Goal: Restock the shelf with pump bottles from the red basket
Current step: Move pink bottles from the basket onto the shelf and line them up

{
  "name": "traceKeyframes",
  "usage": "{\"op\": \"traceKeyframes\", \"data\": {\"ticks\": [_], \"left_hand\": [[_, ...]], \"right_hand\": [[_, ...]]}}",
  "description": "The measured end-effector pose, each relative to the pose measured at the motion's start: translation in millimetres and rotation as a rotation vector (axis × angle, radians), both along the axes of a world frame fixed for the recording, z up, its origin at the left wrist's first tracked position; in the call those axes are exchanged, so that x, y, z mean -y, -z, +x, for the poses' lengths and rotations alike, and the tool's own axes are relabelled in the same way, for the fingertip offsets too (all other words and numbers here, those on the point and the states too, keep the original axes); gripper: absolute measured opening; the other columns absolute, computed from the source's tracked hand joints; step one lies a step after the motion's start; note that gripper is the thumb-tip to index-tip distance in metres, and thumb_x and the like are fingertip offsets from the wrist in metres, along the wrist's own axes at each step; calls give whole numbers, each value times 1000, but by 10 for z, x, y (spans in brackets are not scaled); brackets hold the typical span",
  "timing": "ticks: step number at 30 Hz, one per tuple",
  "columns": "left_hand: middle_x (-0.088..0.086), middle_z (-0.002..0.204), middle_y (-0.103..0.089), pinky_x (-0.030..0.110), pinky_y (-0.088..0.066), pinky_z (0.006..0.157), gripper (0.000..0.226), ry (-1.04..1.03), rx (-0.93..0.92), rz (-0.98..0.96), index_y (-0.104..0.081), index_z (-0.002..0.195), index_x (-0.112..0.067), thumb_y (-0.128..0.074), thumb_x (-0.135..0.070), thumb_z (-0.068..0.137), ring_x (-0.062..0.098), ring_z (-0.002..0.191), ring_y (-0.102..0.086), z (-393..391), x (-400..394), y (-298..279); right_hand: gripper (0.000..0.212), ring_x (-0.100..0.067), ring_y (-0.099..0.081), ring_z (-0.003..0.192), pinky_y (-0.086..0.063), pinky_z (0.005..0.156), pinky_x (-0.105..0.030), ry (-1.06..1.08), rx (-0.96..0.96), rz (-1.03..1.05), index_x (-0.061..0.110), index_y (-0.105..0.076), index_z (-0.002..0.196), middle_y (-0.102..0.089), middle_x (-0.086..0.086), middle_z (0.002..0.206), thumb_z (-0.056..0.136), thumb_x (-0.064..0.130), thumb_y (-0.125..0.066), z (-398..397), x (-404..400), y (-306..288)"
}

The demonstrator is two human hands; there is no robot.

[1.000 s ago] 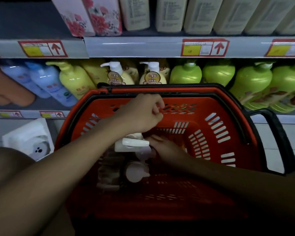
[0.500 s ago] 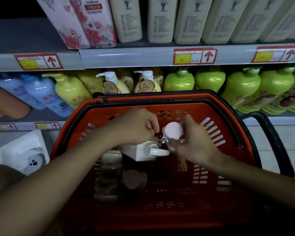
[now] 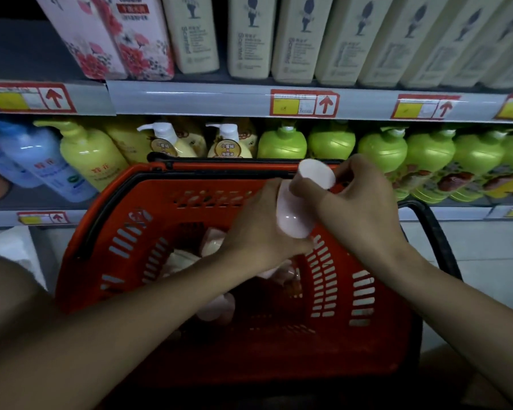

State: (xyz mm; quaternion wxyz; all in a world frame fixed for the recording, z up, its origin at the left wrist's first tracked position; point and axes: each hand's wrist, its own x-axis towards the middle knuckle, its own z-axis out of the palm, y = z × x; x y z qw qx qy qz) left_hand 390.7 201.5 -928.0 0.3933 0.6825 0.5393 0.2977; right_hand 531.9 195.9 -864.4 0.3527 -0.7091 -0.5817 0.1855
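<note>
Now that it is out of the red basket [image 3: 190, 344], I am watching the pink pump bottle [image 3: 296, 208] rising toward the shelf [image 3: 190, 99].
Right hand [image 3: 359, 208] and left hand [image 3: 258, 232] are both gripping it, fingers curled.

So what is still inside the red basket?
Inside the red basket lie several pale bottles, one beside a white pump. The left hand and forearm cover the rest, so no count.

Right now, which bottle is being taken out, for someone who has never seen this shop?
Find the red basket below the shelf of green pump bottles. Above its far rim, both hands, left hand and right hand, hold one pale pink bottle. Unlike the others lying in the basket, it is lifted clear.
</note>
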Motion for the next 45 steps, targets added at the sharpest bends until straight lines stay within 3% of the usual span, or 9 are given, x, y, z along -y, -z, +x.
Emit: {"op": "traceKeyframes", "data": {"ticks": [4, 7, 11, 17, 23, 30, 35, 41, 45], "left_hand": [[-24, 107, -64, 9, -50, 66, 87, -140, 194, -118, -43, 123, -42, -89, -33, 49, -9, 89, -64, -91, -230, -234], [6, 122, -69, 40, -61, 88, 88, -158, 511, -275, -49, 131, -16, -86, -9, 51, 23, 111, -69, -239, -467, -508], [9, 106, -77, 30, -60, 81, 47, 27, 834, -412, -75, 103, -12, -57, 5, 63, 22, 94, -73, -352, -546, -727], [5, 109, -77, 31, -60, 87, 51, 196, 740, -459, -70, 114, -16, -57, 3, 68, 19, 99, -73, -393, -430, -836], [-7, 130, -69, 35, -56, 100, 68, 183, 217, -105, -49, 144, -22, -81, -20, 84, 8, 116, -67, -544, -178, -1272], [-13, 106, -71, 9, -53, 76, 44, 161, 232, 273, -61, 125, -23, -76, -8, 87, -9, 90, -69, -416, 22, -2447], [-16, 103, -68, 4, -49, 73, 49, 88, 378, 433, -55, 121, -27, -74, 1, 86, -16, 85, -66, -239, 55, -3158], [-7, 120, -69, 23, -56, 94, 54, -32, 406, 530, -54, 124, -35, -74, -2, 87, 3, 108, -67, -61, -83, -3496], [-14, 119, -71, 22, -57, 91, 52, -27, 393, 583, -59, 136, -27, -70, -4, 90, -1, 106, -67, 111, -453, -3689]], "right_hand": [[42, 0, -64, 67, -43, 55, -13, -180, -209, 74, 17, -58, 92, -67, 5, 74, 85, 58, -66, 68, -112, -150], [42, 2, -68, 87, -53, 77, -15, -289, -412, -177, 16, -59, 117, -71, 0, 96, 89, 45, -72, 198, -184, -33], [52, -16, -73, 109, -60, 88, -28, -446, -632, -473, 20, -66, 125, -77, 0, 114, 80, 44, -74, 207, -57, 196], [39, -23, -75, 104, -61, 88, -32, -457, -785, -370, 9, -75, 115, -79, -8, 110, 78, 18, -81, 190, 123, 129], [49, -37, -72, 109, -57, 98, -48, -368, -927, -191, 0, -71, 118, -76, -19, 113, 73, 17, -80, 147, 91, -316], [68, -30, -72, 112, -56, 97, -50, -425, -796, 160, 8, -60, 129, -76, -12, 118, 70, 29, -88, 196, 130, -1391], [41, -14, -75, 104, -61, 85, -29, -431, -579, 344, 21, -71, 119, -79, 3, 112, 82, 34, -82, 221, 183, -2317], [29, -7, -72, 86, -55, 70, -18, -342, -374, 502, 22, -75, 109, -79, 2, 98, 81, 17, -82, 219, 13, -2791], [29, -9, -64, 94, -54, 77, -28, -255, -258, 587, 41, -64, 111, -63, 2, 106, 87, 28, -76, 257, -304, -2978]]}}
